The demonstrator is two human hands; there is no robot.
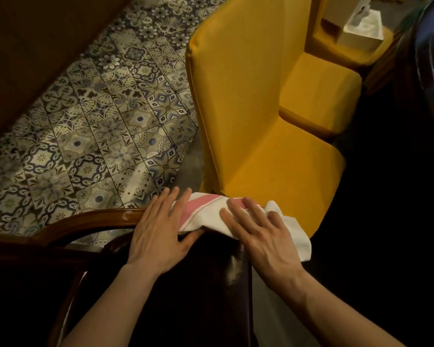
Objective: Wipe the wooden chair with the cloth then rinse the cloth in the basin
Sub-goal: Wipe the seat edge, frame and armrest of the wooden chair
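Note:
A white cloth with a pink stripe lies draped over the top edge of a dark wooden chair with a curved glossy arm and a dark seat back. My left hand lies flat on the cloth's left end, fingers spread, thumb under its lower edge. My right hand presses flat on the cloth's right part, whose loose end hangs off to the right. No basin is in view.
A yellow upholstered chair stands just beyond the cloth, with a second yellow seat behind it. Patterned floor tiles spread to the left. A tissue box sits at the top right. Dark furniture fills the right edge.

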